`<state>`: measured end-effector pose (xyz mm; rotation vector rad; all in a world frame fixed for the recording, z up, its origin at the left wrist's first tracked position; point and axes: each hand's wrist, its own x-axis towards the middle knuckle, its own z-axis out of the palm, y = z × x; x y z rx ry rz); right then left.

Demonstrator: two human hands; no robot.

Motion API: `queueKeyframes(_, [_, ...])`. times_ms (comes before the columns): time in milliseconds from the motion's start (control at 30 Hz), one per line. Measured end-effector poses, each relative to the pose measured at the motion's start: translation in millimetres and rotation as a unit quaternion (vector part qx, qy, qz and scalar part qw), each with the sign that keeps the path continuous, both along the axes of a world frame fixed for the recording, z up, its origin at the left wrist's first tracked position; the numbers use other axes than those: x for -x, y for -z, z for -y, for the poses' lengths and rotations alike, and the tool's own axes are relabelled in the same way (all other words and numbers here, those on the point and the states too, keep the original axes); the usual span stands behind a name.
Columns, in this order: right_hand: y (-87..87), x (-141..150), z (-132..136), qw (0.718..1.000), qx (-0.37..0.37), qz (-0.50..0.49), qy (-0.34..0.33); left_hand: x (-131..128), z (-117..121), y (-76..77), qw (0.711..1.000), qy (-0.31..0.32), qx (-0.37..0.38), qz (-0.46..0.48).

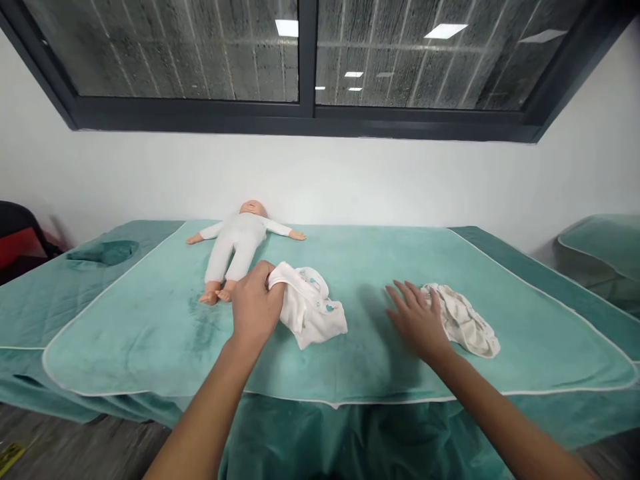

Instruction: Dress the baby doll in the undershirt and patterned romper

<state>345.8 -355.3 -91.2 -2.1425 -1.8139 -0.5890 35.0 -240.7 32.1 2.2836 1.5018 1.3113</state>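
Observation:
My left hand is closed on one edge of a white baby garment with small green prints. The garment hangs bunched to the right of the fingers, low over the bed. My right hand, fingers spread and palm down, holds nothing. Just right of it lies a crumpled off-white cloth, partly covered by the hand; whether they touch I cannot tell. Beyond my left hand, a baby doll in a white bodysuit lies on its back, arms out, its feet close to my wrist.
A light green mat with pale piping covers the bed's darker green cover. A green pillow sits at the right end, a red and black bag at the left. Behind are a white wall and a dark-framed window.

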Motion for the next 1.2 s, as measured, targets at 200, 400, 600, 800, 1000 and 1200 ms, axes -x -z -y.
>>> queueKeyframes(200, [16.9, -82, 13, 0.991, -0.007, 0.064, 0.114, 8, -3, 18.2, 0.999, 0.005, 0.035, 0.029])
queueKeyframes(400, [8.2, -130, 9, 0.958, 0.054, -0.062, 0.273, 2, -2, 25.5, 0.997, 0.023, 0.073, 0.023])
queueKeyframes(600, [-19.3, -133, -9, 0.99, 0.017, 0.024, 0.14, -6, -4, 25.2, 0.993, 0.029, 0.09, 0.076])
queueKeyframes(800, [0.3, -124, -27, 0.989, 0.108, 0.002, 0.096, -10, -14, 30.3, 0.985, 0.117, 0.078, 0.101])
queueKeyframes(1000, [-24.0, -76, -39, 0.995, 0.067, -0.071, 0.018, -14, -21, 15.8, 0.98, 0.148, 0.124, 0.054])
queueKeyframes(1200, [-84.3, 72, -44, 0.866, 0.072, -0.43, -0.245, -39, -8, -20.2, 0.982, 0.179, 0.03, 0.048])
